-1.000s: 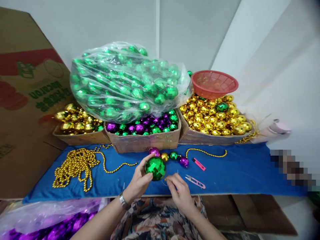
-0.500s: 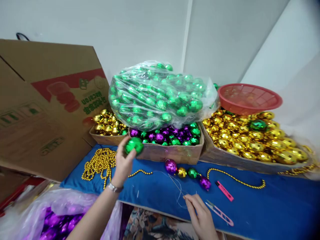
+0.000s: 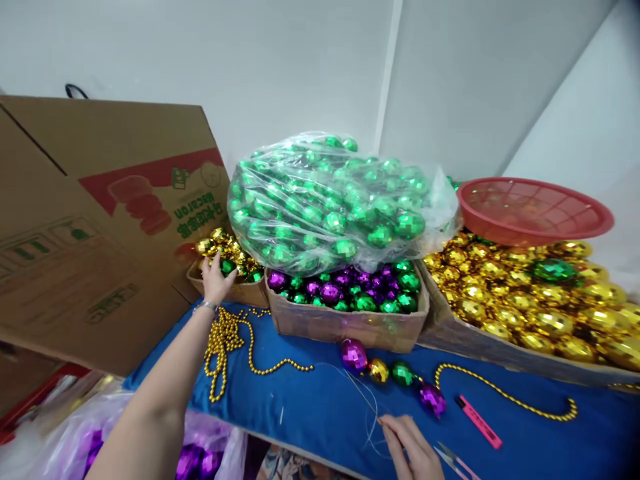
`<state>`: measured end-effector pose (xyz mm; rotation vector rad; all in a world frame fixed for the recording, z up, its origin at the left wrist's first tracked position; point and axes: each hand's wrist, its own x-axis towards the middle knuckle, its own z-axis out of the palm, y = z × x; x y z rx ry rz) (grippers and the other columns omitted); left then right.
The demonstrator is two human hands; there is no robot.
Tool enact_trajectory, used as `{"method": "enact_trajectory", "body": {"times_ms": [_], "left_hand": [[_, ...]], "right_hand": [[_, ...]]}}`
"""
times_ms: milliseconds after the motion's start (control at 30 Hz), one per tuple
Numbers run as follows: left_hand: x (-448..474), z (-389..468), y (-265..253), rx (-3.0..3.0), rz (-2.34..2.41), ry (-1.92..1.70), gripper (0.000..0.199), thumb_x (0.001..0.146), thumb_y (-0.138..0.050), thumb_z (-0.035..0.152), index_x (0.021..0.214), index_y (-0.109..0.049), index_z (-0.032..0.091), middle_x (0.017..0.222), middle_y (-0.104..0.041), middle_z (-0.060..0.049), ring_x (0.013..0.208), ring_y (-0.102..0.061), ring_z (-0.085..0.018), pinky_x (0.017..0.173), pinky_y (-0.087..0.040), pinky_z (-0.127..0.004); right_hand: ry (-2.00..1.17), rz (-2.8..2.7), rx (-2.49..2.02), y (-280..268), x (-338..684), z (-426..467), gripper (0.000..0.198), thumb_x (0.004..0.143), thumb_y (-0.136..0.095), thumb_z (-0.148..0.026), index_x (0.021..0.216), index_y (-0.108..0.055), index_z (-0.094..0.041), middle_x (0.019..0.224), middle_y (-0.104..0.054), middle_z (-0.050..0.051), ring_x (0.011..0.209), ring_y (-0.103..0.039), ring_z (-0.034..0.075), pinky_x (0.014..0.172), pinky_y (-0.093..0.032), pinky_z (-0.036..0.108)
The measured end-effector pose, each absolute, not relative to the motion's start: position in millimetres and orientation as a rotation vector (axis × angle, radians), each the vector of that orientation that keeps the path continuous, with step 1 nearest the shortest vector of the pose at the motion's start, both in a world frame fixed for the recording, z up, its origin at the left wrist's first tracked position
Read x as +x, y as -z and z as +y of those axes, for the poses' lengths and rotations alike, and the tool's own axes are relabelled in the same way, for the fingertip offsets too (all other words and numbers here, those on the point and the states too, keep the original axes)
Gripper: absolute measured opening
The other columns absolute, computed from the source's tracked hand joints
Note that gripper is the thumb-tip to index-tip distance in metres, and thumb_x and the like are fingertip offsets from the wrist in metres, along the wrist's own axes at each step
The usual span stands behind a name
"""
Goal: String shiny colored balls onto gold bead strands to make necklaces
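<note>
My left hand [image 3: 216,283] reaches to the small cardboard box [image 3: 240,291] of gold faceted balls. Its thumb and fingers are spread, with a green ball [image 3: 227,267] showing between them. My right hand [image 3: 411,445] is closed in a pinch at the front of the blue cloth, on a thin clear thread [image 3: 373,417]. From there the thread loops toward a short row of strung balls: a purple ball [image 3: 354,356], a gold ball [image 3: 379,371], a green ball [image 3: 402,373] and another purple ball [image 3: 433,399]. A gold bead chain [image 3: 505,395] curves off to the right.
A plastic bag of green balls [image 3: 325,207] rests above a box [image 3: 345,327] of purple and green balls. Right are gold balls [image 3: 553,321] under a red basket [image 3: 535,230]. A pink cutter [image 3: 479,422] and thread snips [image 3: 453,460] lie near my right hand. A large carton [image 3: 110,280] stands left.
My left hand has moved left and away from me, from in front of the middle box to the small gold box. The large green ball is no longer plainly in its grip. My right hand still pinches.
</note>
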<state>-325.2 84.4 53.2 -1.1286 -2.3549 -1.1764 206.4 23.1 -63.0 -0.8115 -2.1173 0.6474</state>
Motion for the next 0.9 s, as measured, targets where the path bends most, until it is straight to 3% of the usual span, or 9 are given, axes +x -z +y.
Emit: {"method": "enact_trajectory", "body": {"times_ms": [100,200,300,400,500,567,667,733,900], "left_hand": [[-327.3,92.5,-51.9,-1.193,-2.378,1.068,0.064,0.070,-0.067,0.027,0.130,-0.052,0.008,0.149,-0.027,-0.024,0.140,-0.019,-0.044,0.113,-0.018,-0.055],[-319.3,100.7,-50.9,-1.326,-2.320,0.953,0.050,0.074,-0.062,0.027,0.122,-0.058,0.010,0.148,-0.031,-0.022,0.142,-0.015,-0.041,0.113,-0.018,-0.055],[-298.3,106.4,-53.7,-1.499,-2.151,0.866,0.029,0.080,-0.057,0.029,0.103,-0.064,0.013,0.124,-0.055,-0.020,0.129,-0.040,-0.037,0.104,-0.032,-0.052],[-258.5,107.5,-61.8,-1.509,-1.927,0.973,0.016,0.084,-0.057,0.032,0.080,-0.062,0.017,0.082,-0.064,-0.010,0.089,-0.060,-0.028,0.088,-0.043,-0.046],[-197.2,107.0,-75.6,-1.638,-1.670,1.163,0.012,0.081,-0.063,0.028,0.076,-0.059,0.019,0.072,-0.062,-0.006,0.074,-0.058,-0.023,0.078,-0.045,-0.039],[-149.0,111.6,-86.9,-1.948,-1.579,1.236,0.006,0.082,-0.063,0.025,0.083,-0.061,0.019,0.079,-0.064,-0.006,0.077,-0.060,-0.020,0.076,-0.046,-0.034],[-83.7,135.2,-100.0,-2.382,-1.593,1.164,0.014,0.089,-0.055,0.028,0.096,-0.061,0.018,0.086,-0.066,-0.005,0.079,-0.062,-0.018,0.074,-0.048,-0.029],[-55.0,160.7,-101.2,-2.592,-1.663,0.822,0.025,0.090,-0.052,0.035,0.106,-0.061,0.017,0.094,-0.068,-0.009,0.089,-0.063,-0.022,0.079,-0.048,-0.032],[-34.6,217.5,-79.8,-2.832,-1.848,0.118,0.050,0.077,-0.063,0.054,0.114,-0.063,0.020,0.103,-0.070,-0.012,0.094,-0.066,-0.030,0.080,-0.049,-0.036]], "right_hand": [[-0.725,-2.108,-0.825,66.4,202.8,25.7,0.023,0.097,-0.045,-0.019,0.115,-0.058,-0.025,0.087,-0.065,0.003,0.076,-0.068,0.014,0.067,-0.054,0.016],[-0.763,-2.054,-0.834,61.8,197.2,24.7,0.022,0.097,-0.044,-0.019,0.112,-0.059,-0.026,0.085,-0.064,0.003,0.074,-0.066,0.013,0.067,-0.053,0.017],[-0.791,-2.008,-0.868,53.0,192.5,22.1,0.020,0.097,-0.044,-0.019,0.107,-0.060,-0.026,0.085,-0.062,0.002,0.075,-0.064,0.013,0.069,-0.051,0.018],[-0.849,-2.003,-0.923,48.1,189.7,22.1,0.021,0.098,-0.041,-0.018,0.106,-0.060,-0.025,0.086,-0.062,0.002,0.077,-0.063,0.013,0.071,-0.049,0.020],[-0.902,-2.004,-0.987,47.4,187.7,25.1,0.021,0.099,-0.040,-0.018,0.102,-0.060,-0.024,0.086,-0.061,0.003,0.078,-0.061,0.014,0.071,-0.048,0.021],[-0.916,-2.001,-1.003,45.7,186.1,27.2,0.020,0.098,-0.041,-0.019,0.100,-0.061,-0.023,0.086,-0.061,0.003,0.078,-0.061,0.014,0.070,-0.047,0.022],[-0.916,-2.002,-0.990,39.4,184.5,28.8,0.019,0.098,-0.043,-0.019,0.099,-0.061,-0.023,0.086,-0.061,0.003,0.077,-0.060,0.014,0.070,-0.046,0.022],[-0.921,-2.001,-0.989,34.9,185.5,28.3,0.019,0.098,-0.043,-0.019,0.099,-0.061,-0.022,0.085,-0.060,0.003,0.076,-0.060,0.014,0.069,-0.046,0.022],[-0.912,-1.962,-1.022,35.1,196.3,23.1,0.020,0.098,-0.042,-0.019,0.100,-0.062,-0.022,0.086,-0.060,0.004,0.077,-0.060,0.014,0.070,-0.046,0.022]]}}
